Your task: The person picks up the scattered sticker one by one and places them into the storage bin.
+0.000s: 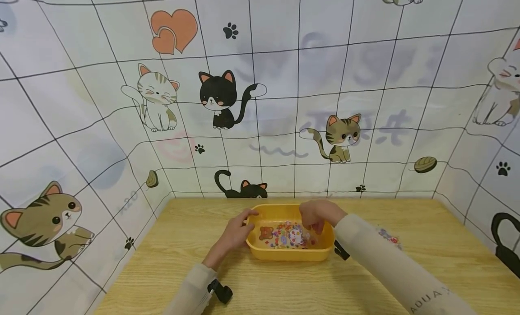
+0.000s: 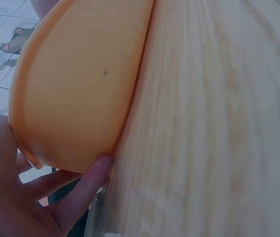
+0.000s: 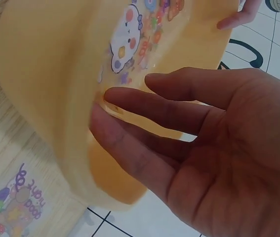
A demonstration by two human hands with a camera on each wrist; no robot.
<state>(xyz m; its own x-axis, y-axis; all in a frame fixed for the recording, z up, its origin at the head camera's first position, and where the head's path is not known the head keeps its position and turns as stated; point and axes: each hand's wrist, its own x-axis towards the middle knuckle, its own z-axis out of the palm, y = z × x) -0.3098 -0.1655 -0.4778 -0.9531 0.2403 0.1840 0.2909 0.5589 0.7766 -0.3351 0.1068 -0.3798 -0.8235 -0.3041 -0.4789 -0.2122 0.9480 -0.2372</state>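
A yellow plastic basin (image 1: 290,255) stands on the wooden table. On its floor are a brown bear-shaped piece (image 1: 266,233), a white animal-face piece (image 1: 295,236) with pink cheeks, and many small colourful bits. My left hand (image 1: 239,229) grips the basin's left end, thumb at the rim and fingers against the outer wall (image 2: 75,89). Over the right end, my right hand (image 1: 318,214) reaches down inside. In the right wrist view its fingers (image 3: 135,148) are loosely bent, the thumb stands apart from them, and nothing shows between them.
To the right of the basin, partly behind the right sleeve, lies a clear printed sheet or packet (image 3: 14,210) with colourful pictures and lettering. A wall covering (image 1: 276,103) with cartoon cats rises behind and at both sides of the table (image 1: 174,261).
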